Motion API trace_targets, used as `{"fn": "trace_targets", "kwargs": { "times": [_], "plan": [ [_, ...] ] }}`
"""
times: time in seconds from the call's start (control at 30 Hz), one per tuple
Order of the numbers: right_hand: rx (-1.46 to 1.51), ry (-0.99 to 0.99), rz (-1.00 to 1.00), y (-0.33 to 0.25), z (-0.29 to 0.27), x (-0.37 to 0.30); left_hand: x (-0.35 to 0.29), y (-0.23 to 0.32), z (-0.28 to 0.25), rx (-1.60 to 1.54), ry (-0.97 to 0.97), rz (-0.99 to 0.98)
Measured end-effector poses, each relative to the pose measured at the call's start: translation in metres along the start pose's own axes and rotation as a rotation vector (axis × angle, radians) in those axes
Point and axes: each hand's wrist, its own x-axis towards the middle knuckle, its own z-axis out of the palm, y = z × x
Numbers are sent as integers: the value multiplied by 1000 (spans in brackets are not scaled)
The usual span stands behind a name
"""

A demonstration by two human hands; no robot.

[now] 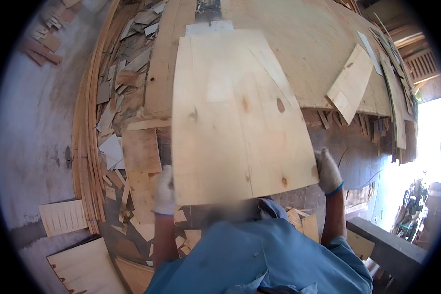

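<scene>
A large pale wooden board [220, 132] with several dark knots spans the middle of the view. My left hand [164, 190], in a white knitted glove, grips its near left edge. On the near right corner my right hand [329, 171], in a white glove with a blue cuff, is closed around the edge. The fingers of both hands are partly hidden by the board. The board's far end lies over a wide wooden worktable [299, 54]. A blurred patch covers part of the board's near edge.
Long wooden strips [87, 127] and scrap pieces [137, 61] lie along the left. A smaller plank [350, 83] rests at the table's right edge, near stacked boards [397, 98]. More offcuts litter the floor around me. A grey beam [387, 242] stands at the lower right.
</scene>
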Motion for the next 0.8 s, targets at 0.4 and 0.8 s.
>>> {"fn": "trace_targets", "kwargs": {
  "times": [0.4,0.8],
  "plan": [
    [403,-92,-162,-103,82,-50,-15,114,-26,-221,-266,262],
    [-250,107,-341,-58,97,-68,6,76,-83,24,-267,83]
  ]
}}
